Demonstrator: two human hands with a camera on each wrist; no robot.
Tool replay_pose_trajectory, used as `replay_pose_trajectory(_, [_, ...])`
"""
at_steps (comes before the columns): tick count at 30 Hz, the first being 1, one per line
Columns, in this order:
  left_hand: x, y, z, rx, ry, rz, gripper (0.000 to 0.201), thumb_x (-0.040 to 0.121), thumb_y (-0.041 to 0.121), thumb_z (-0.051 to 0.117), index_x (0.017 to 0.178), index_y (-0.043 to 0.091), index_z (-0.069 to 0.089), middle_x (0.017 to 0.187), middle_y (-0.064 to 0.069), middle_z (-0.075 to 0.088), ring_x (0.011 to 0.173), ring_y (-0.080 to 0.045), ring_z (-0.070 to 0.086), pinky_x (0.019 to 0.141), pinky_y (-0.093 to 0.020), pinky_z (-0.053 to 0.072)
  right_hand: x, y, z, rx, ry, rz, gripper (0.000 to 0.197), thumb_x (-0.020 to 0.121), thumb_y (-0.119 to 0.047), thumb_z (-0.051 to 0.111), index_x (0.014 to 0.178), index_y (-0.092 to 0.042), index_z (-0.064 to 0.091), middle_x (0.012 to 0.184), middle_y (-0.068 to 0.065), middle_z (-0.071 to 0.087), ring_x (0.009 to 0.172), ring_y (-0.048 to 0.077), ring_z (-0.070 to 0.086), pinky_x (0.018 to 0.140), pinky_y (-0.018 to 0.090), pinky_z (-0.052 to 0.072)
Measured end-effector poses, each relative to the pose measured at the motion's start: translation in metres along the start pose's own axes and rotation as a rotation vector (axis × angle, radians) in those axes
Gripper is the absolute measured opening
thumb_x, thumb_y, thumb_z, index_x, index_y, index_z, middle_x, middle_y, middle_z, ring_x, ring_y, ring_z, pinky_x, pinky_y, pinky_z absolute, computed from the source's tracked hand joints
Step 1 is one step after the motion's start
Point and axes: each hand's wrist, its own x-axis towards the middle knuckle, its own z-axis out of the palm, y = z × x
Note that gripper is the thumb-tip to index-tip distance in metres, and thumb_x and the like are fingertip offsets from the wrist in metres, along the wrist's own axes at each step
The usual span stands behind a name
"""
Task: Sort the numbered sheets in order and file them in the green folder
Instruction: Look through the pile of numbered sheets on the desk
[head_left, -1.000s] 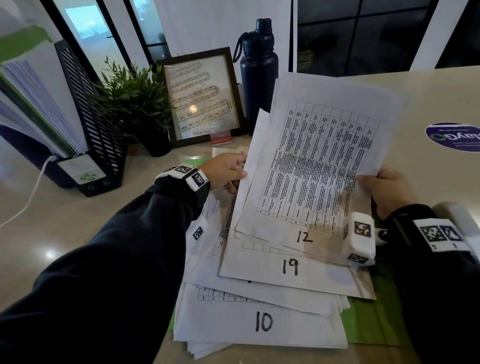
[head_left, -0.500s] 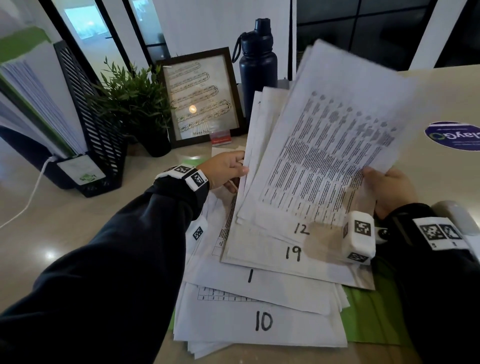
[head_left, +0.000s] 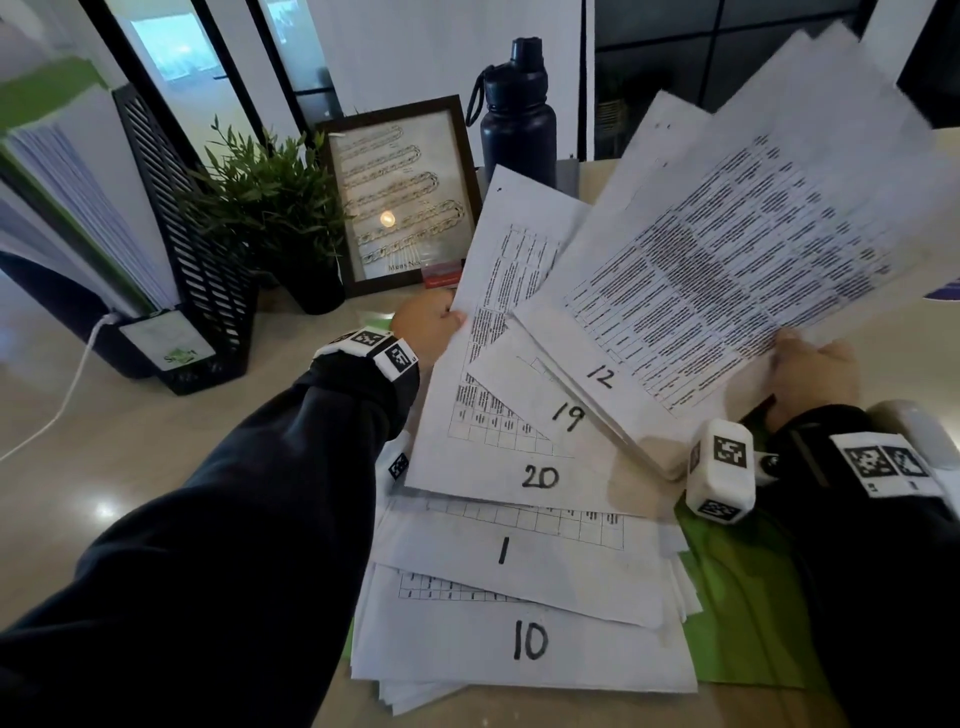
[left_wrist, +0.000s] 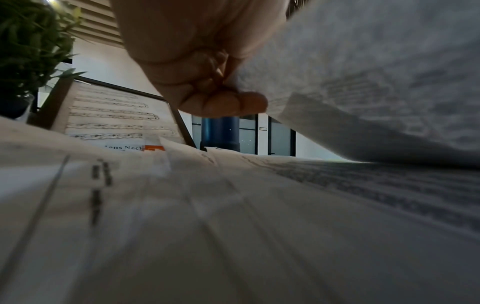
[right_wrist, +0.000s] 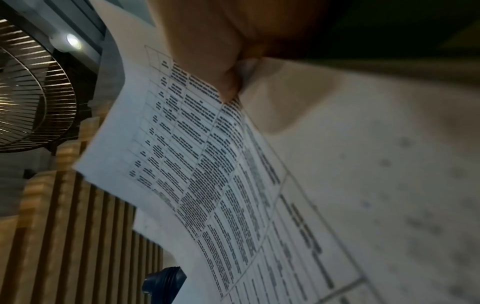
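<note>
My right hand (head_left: 810, 371) grips a tilted bundle of printed sheets, with sheet 12 (head_left: 737, 270) on top and sheet 19 (head_left: 545, 400) just under it. In the right wrist view the fingers (right_wrist: 221, 67) curl over that bundle's edge. My left hand (head_left: 428, 325) pinches the left edge of sheet 20 (head_left: 498, 415), lifted off the pile; the left wrist view shows its fingers (left_wrist: 223, 102) closed on the paper (left_wrist: 350, 72). Below lie sheet 1 (head_left: 519, 556) and sheet 10 (head_left: 519, 644) on more sheets. The green folder (head_left: 748, 597) lies open under the pile, showing at the right.
A black mesh file holder (head_left: 197, 270) with papers stands at the left, a potted plant (head_left: 270, 208) and a framed picture (head_left: 400, 197) behind the pile, a dark water bottle (head_left: 519, 119) at the back. A white cable (head_left: 62, 400) crosses the counter at the left.
The right hand has swung its bundle up and to the right, away from the left hand. Sheet 20 has come into sight, held by the left hand.
</note>
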Motion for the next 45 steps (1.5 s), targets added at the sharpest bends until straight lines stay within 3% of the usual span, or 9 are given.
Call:
replay_pose_trajectory(2, [0.001, 0.0, -0.001, 0.04, 0.01, -0.021, 0.029, 0.097, 0.018, 0.042, 0.103, -0.004, 0.059, 0.102, -0.022, 0.063, 0.097, -0.033, 0.058, 0.077, -0.036, 0.042, 0.0, 0.001, 0.0, 0.005, 0.0, 0.001, 0.013, 0.094, -0.021, 0.052, 0.081, -0.019, 0.054, 0.079, -0.004, 0.057, 0.069, 0.012, 0.055, 0.054, 0.003, 0.044])
replay_pose_trajectory(5, [0.003, -0.002, -0.001, 0.045, 0.04, -0.052, 0.03, 0.098, 0.021, 0.041, 0.105, -0.002, 0.058, 0.102, -0.019, 0.063, 0.097, -0.033, 0.058, 0.077, -0.032, 0.041, 0.0, 0.002, 0.001, -0.009, 0.026, 0.014, 0.025, 0.091, -0.021, 0.054, 0.113, -0.016, 0.062, 0.104, -0.003, 0.066, 0.098, 0.018, 0.063, 0.09, 0.03, 0.051])
replay_pose_trajectory(15, [-0.002, 0.003, 0.001, -0.246, -0.143, 0.047, 0.028, 0.096, 0.02, 0.048, 0.104, -0.004, 0.06, 0.099, -0.012, 0.064, 0.088, -0.023, 0.059, 0.081, -0.029, 0.046, -0.007, 0.001, 0.003, 0.009, -0.181, 0.027, 0.02, 0.095, -0.019, 0.052, 0.112, -0.02, 0.062, 0.089, -0.006, 0.065, 0.081, 0.013, 0.061, 0.073, 0.028, 0.05])
replay_pose_trajectory(18, [-0.01, 0.011, 0.001, -0.408, -0.306, 0.092, 0.027, 0.092, 0.01, 0.054, 0.116, -0.001, 0.058, 0.106, -0.001, 0.062, 0.08, 0.003, 0.064, 0.08, -0.011, 0.048, -0.006, 0.002, 0.005, 0.02, -0.197, 0.018, 0.02, 0.095, -0.018, 0.051, 0.113, -0.019, 0.06, 0.081, -0.009, 0.061, 0.07, 0.008, 0.056, 0.072, 0.029, 0.047])
replay_pose_trajectory(21, [-0.008, 0.008, 0.001, -0.439, -0.353, 0.077, 0.025, 0.088, 0.007, 0.058, 0.113, 0.005, 0.06, 0.106, -0.005, 0.063, 0.075, 0.004, 0.063, 0.085, -0.02, 0.05, -0.003, 0.002, 0.004, 0.003, -0.17, -0.006, 0.025, 0.095, -0.017, 0.051, 0.119, -0.012, 0.06, 0.083, -0.01, 0.06, 0.075, 0.009, 0.058, 0.077, 0.029, 0.045])
replay_pose_trajectory(27, [-0.004, 0.004, -0.009, -0.118, 0.313, -0.06, 0.024, 0.097, 0.02, 0.045, 0.111, 0.003, 0.055, 0.093, -0.008, 0.056, 0.082, -0.022, 0.05, 0.066, -0.026, 0.032, 0.001, 0.005, 0.001, -0.13, -0.185, -0.033, 0.02, 0.095, -0.015, 0.051, 0.112, -0.014, 0.062, 0.094, 0.002, 0.062, 0.077, 0.014, 0.059, 0.078, 0.031, 0.046])
replay_pose_trajectory(31, [-0.001, 0.0, -0.008, -0.049, 0.324, -0.06, 0.022, 0.098, 0.018, 0.04, 0.105, -0.001, 0.049, 0.085, -0.013, 0.053, 0.082, -0.026, 0.05, 0.058, -0.028, 0.028, 0.008, 0.009, 0.002, -0.307, -0.27, -0.013, 0.023, 0.094, -0.018, 0.054, 0.113, -0.009, 0.062, 0.076, -0.002, 0.059, 0.067, 0.016, 0.055, 0.076, 0.033, 0.045])
replay_pose_trajectory(37, [-0.006, -0.006, -0.022, 0.056, 0.394, -0.046, 0.021, 0.099, 0.017, 0.038, 0.104, -0.001, 0.048, 0.092, -0.021, 0.056, 0.089, -0.032, 0.054, 0.067, -0.029, 0.03, 0.01, 0.005, -0.004, -0.342, -0.174, -0.085, 0.027, 0.093, -0.016, 0.052, 0.117, -0.008, 0.062, 0.104, 0.009, 0.063, 0.096, 0.024, 0.059, 0.085, 0.035, 0.045])
replay_pose_trajectory(45, [-0.034, 0.004, -0.138, 0.059, 0.912, 0.029, 0.018, 0.091, 0.012, 0.037, 0.093, 0.008, 0.054, 0.099, -0.027, 0.057, 0.095, -0.035, 0.055, 0.075, -0.037, 0.035, 0.014, 0.004, -0.003, -0.486, -0.329, 0.001, 0.026, 0.09, -0.018, 0.059, 0.111, -0.003, 0.064, 0.104, 0.016, 0.066, 0.092, 0.031, 0.063, 0.087, 0.043, 0.049])
